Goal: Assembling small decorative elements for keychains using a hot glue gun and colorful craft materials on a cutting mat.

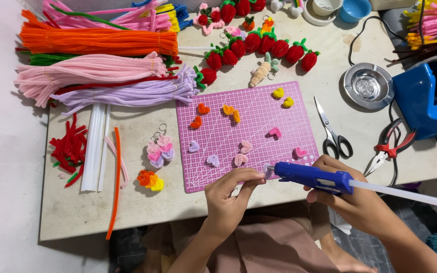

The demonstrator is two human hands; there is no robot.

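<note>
Now my right hand (352,199) is clenched round the blue glue gun (312,177), its nozzle touching a small lilac pipe-cleaner piece (267,171) pinched in my left hand's (228,194) fingertips at the pink cutting mat's (218,172) near edge. On the mat I count eleven little hearts: two yellow (278,93), four orange (203,108), two hot pink (274,132), three pale lilac or pink (193,146). Beside it lie one pair of scissors (332,134) and one pair of red-handled pliers (388,149); two finished flowers (160,150) rest left of it.

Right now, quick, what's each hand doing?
Left hand: closed, pinching a small piece at the glue gun's tip.
Right hand: closed around the blue glue gun.
</note>
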